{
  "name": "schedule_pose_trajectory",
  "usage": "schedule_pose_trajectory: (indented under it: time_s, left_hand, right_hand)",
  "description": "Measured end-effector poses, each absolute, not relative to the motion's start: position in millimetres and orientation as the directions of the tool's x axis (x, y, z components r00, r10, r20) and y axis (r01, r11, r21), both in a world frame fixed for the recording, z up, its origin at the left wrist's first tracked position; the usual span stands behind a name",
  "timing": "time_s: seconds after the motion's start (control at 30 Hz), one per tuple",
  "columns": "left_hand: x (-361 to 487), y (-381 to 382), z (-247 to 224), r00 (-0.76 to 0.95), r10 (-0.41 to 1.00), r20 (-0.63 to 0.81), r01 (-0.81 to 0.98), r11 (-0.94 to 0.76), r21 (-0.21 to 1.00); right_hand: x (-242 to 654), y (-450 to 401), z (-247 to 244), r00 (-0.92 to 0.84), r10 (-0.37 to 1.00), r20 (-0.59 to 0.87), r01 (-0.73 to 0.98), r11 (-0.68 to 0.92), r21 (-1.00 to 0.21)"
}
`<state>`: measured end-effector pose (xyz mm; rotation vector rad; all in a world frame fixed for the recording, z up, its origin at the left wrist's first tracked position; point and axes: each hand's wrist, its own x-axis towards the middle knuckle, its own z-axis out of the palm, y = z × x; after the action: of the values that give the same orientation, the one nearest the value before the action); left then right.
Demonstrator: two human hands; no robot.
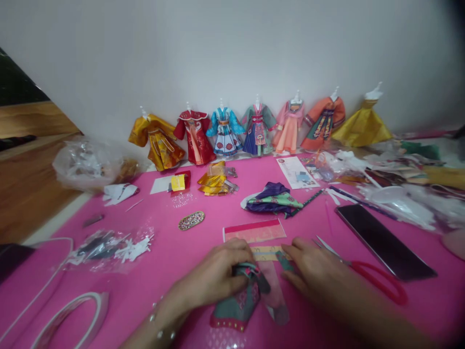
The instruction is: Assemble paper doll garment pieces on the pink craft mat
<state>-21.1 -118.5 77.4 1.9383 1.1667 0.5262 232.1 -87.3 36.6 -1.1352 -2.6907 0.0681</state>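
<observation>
My left hand point(221, 271) is closed on a small grey-green doll garment point(238, 303) with pink trim and a dotted hem, low in the centre. Right of it, my right hand point(305, 266) pinches a small green patterned fabric piece point(285, 261) between thumb and fingers. A sheer pink strip point(272, 291) with a grey rounded end lies between the hands. Just beyond them are a yellow patterned strip point(267, 253) and a flat pink fabric piece point(254, 230) with a crimson band.
Red-handled scissors point(378, 281) and a black phone point(385, 240) lie right. Tape roll point(72, 320) is front left. Several dressed doll forms, one a blue dress point(225, 131), line the wall. Purple cloth point(272, 198), an oval tin point(192, 220) and plastic bags point(90, 160) lie around.
</observation>
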Motion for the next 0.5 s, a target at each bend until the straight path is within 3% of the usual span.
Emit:
schedule_pose_trajectory:
  time_s: [0.13, 0.37, 0.5]
  left_hand:
    - [-17, -120, 71, 0.471, 0.881, -0.039, 0.670, -0.329, 0.666]
    - [-15, -117, 59, 0.399, 0.910, -0.111, 0.780, -0.273, 0.564]
    - [-8, -117, 54, 0.419, 0.902, -0.104, 0.780, -0.299, 0.550]
  right_hand:
    - [225, -82, 19, -0.639, 0.750, 0.172, 0.741, 0.660, -0.124]
    - [210, -78, 17, -0.588, 0.803, 0.101, 0.705, 0.569, -0.424]
    - [197, -81, 34, -0.568, 0.823, -0.033, 0.691, 0.454, -0.563]
